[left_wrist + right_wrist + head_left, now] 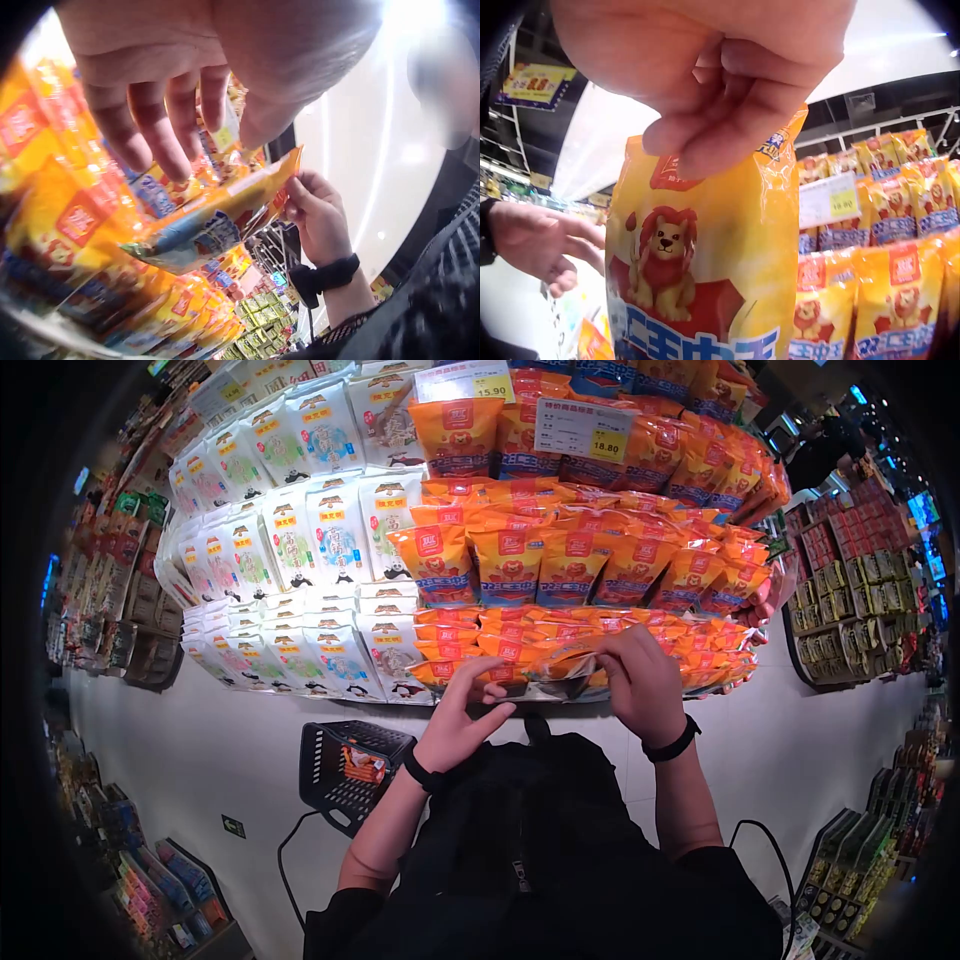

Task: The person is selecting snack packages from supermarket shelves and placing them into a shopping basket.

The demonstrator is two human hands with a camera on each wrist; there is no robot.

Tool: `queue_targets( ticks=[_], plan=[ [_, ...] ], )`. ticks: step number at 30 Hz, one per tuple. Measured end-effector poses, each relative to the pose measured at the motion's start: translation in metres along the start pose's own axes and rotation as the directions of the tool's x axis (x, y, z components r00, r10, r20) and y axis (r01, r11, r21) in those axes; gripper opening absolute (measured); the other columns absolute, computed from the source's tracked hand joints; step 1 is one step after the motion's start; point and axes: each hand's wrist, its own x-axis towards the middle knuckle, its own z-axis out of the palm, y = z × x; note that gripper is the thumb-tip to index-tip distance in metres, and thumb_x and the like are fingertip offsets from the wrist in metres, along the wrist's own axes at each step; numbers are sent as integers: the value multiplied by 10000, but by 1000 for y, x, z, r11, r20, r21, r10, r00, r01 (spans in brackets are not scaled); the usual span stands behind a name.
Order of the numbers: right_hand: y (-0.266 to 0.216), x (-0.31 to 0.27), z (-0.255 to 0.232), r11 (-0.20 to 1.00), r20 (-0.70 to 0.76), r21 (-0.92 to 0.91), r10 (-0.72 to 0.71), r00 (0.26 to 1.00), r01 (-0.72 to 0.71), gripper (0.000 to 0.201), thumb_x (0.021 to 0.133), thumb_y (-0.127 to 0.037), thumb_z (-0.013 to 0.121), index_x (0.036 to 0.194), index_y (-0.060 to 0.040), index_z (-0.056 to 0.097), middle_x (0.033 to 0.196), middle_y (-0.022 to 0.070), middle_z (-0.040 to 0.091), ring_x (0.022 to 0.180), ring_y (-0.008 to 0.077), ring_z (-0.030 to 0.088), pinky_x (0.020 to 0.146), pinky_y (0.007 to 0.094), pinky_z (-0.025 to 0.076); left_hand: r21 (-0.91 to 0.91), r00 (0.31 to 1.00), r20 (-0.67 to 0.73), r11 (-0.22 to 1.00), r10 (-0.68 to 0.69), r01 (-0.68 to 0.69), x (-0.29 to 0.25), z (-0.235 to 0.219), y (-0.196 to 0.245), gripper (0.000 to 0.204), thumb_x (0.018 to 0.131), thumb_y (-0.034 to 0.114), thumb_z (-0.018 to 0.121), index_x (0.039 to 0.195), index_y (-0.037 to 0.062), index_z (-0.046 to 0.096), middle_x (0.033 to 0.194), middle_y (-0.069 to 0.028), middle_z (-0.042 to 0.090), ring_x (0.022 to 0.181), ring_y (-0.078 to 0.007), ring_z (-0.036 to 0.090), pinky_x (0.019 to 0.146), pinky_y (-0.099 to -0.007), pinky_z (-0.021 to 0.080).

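Note:
My right hand (645,688) pinches the top edge of an orange snack bag (731,225) between thumb and fingers. The bag has a lion picture and blue lettering, and hangs upright in the right wrist view. In the head view its top shows just in front of the lowest tier of orange snack bags (450,630). My left hand (460,718) is to the left of the held bag, fingers apart and loosely bent, with nothing in them. The left wrist view shows the left fingers (161,127) above the bag, apart from it.
White panda-printed packages (340,550) fill the display's left half. Price signs (583,432) stand among the upper tiers. A dark shopping basket (315,760) with an orange-red package inside is on the left, above the pale floor (200,735). More shelves (860,600) line both sides.

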Motion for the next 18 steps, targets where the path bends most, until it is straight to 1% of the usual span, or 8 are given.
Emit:
queue_targets(
  ticks=[3,7,8,11,12,15,16,18],
  plan=[
    [-1,-4,-25,986,-25,125,-109,994,112,192,964,-4,778,1126,-102,747,984,70,707,784,295,738,620,387,560,407,958,-36,879,285,-246,32,59,52,668,906,181,966,1487,75,654,1269,-105,735,1216,-261,706,1143,-440,522],
    [14,-9,-41,921,-91,360,-125,988,149,247,941,25,800,1158,-83,754,998,90,715,807,297,745,630,381,569,464,971,37,857,234,-224,37,86,29,679,844,185,1000,1452,102,710,1235,-127,747,1224,-343,707,1210,-488,453],
    [25,-10,-45,888,-46,447,-99,994,109,194,998,16,794,1176,-48,750,1047,105,735,749,236,752,605,337,568,535,981,27,826,190,-175,32,91,34,573,879,183,984,1388,75,744,1240,-122,786,1197,-308,750,1148,-465,519],
    [34,-23,-60,594,125,722,391,912,-354,120,1084,-30,752,1203,-16,741,1113,103,750,691,133,728,584,284,564,91,983,-94,982,-157,166,13,112,20,487,929,204,962,1326,22,747,1275,-102,813,1148,-244,786,1063,-422,593],
    [50,-28,-58,527,143,774,395,907,-351,172,1148,-107,699,1279,3,716,1168,84,747,668,65,696,564,244,552,-93,975,-106,978,-197,187,10,118,23,478,991,235,922,1346,-12,718,1332,-97,808,1143,-195,791,992,-383,637],
    [77,-33,-50,306,417,768,428,802,-563,270,1165,-163,687,1370,12,675,1200,77,737,670,63,693,547,238,534,-318,923,-148,901,-354,295,-2,120,0,506,1032,266,884,1410,-8,687,1326,-93,805,1178,-186,780,1043,-375,626],
    [83,-37,-41,274,502,730,406,763,-626,357,1151,-214,719,1421,10,649,1237,70,739,667,57,690,542,229,519,-342,933,-108,894,-344,290,-2,122,-6,724,1012,469,890,1486,-13,631,1365,-119,781,1226,-217,766,1055,-381,620],
    [80,-42,-35,347,567,672,328,756,-654,398,1126,-218,758,1436,3,645,1255,69,746,669,56,683,556,229,520,-348,939,-97,895,-330,279,-6,130,-5,580,1035,325,877,1456,-7,657,1335,-100,796,1201,-197,772,1051,-379,621]
  ],
)
